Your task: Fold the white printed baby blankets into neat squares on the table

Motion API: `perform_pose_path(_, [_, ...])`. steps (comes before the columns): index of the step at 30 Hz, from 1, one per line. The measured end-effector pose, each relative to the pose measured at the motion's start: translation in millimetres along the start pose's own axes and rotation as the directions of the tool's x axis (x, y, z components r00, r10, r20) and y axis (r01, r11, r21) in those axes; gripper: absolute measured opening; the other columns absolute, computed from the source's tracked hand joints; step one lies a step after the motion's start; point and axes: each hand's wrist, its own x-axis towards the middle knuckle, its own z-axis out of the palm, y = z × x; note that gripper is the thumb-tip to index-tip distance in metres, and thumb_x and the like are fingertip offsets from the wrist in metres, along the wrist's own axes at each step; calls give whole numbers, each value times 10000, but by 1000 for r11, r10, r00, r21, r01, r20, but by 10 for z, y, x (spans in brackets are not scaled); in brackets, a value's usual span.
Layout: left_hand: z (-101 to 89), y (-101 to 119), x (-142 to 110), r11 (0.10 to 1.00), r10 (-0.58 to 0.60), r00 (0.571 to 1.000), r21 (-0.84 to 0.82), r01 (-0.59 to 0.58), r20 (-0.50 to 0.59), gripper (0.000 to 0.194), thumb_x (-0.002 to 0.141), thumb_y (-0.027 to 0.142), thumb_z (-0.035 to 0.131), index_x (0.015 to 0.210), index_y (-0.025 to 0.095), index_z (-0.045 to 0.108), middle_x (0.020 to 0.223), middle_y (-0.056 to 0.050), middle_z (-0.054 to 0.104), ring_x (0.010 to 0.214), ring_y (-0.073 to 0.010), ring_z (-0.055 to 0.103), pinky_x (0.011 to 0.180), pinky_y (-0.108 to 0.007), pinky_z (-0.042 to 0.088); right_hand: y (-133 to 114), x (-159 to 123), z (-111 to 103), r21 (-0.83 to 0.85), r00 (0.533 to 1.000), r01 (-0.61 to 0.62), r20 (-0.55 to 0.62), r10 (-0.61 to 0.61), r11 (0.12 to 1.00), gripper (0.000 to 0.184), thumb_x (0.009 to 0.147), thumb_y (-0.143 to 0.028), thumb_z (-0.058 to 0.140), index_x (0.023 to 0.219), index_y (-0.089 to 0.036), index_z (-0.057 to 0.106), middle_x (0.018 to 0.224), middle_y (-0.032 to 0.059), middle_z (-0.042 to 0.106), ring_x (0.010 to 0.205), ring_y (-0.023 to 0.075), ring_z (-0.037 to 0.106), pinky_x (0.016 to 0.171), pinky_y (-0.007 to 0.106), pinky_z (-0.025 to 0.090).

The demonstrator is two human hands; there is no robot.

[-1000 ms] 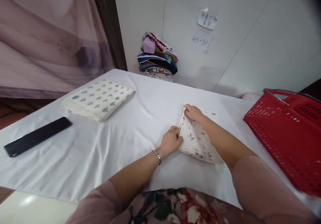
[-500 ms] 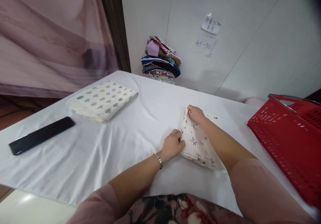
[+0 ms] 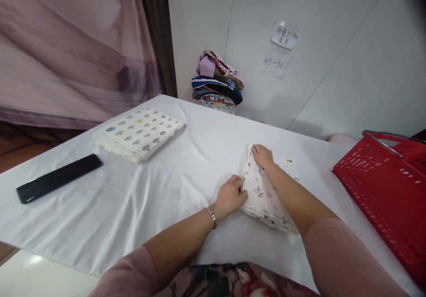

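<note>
A white cloth (image 3: 262,197) with small brown and pinkish prints lies in folded layers on the table, right of centre. My left hand (image 3: 232,196) grips its left edge between curled fingers and thumb. At the far corner, my right hand (image 3: 262,156) closes on the same cloth, and that forearm covers part of its right side. To the left lies a second folded cloth (image 3: 140,135), cream with grey mushroom-like shapes and a few coloured ones; neither hand touches it.
A red plastic basket (image 3: 382,199) with a metal handle stands at the right. A flat black object (image 3: 60,179) lies at the left on the white tablecloth (image 3: 159,199). Behind the table rises a stack of folded fabrics (image 3: 218,84) against the wall, below paper notes (image 3: 284,37).
The view has shifted slightly, so everything sits a little further right. My right hand has settled slightly lower over the cloth's far corner; my left hand keeps its hold on the edge.
</note>
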Motion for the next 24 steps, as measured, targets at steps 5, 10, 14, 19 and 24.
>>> perform_pose_path(5, [17,-20,6,1000,18,1000,7,-18,3,133,714,160,491,608,199,421,909,2,556,714,-116,518,664,-247,401,-126,56,79,35,1000,3,16,-4,999,416,941,-411,248,1184,-211,519,1301,99,504,1234,236,389,946,393,327])
perform_pose_path(10, [41,-57,9,999,39,999,9,-39,-2,117,733,186,489,630,199,434,924,5,559,704,-110,513,667,-247,399,-185,88,166,64,998,36,45,-39,997,383,918,-391,305,1190,-204,499,1285,83,523,1235,235,380,1010,457,252])
perform_pose_path(14, [35,-58,4,999,49,999,10,-49,-3,114,740,192,491,638,199,442,919,4,558,711,-109,514,667,-242,400,-166,77,168,79,997,35,60,-40,996,464,928,-440,259,1267,-189,451,1363,101,461,1292,253,327,1034,491,223])
perform_pose_path(19, [22,-44,1,999,52,999,7,-52,8,107,726,188,490,633,200,439,896,1,551,707,-113,505,656,-244,395,-153,-232,174,130,997,53,56,-61,990,543,936,-470,236,1384,-183,348,1501,106,268,1383,257,192,1081,497,174])
perform_pose_path(24, [36,-64,-2,997,77,997,7,-77,-15,117,725,187,494,631,200,426,852,5,530,703,-115,501,653,-242,392,-141,-948,142,270,982,142,78,-169,952,564,931,-475,276,1428,-212,310,1521,81,227,1406,224,154,1118,477,126])
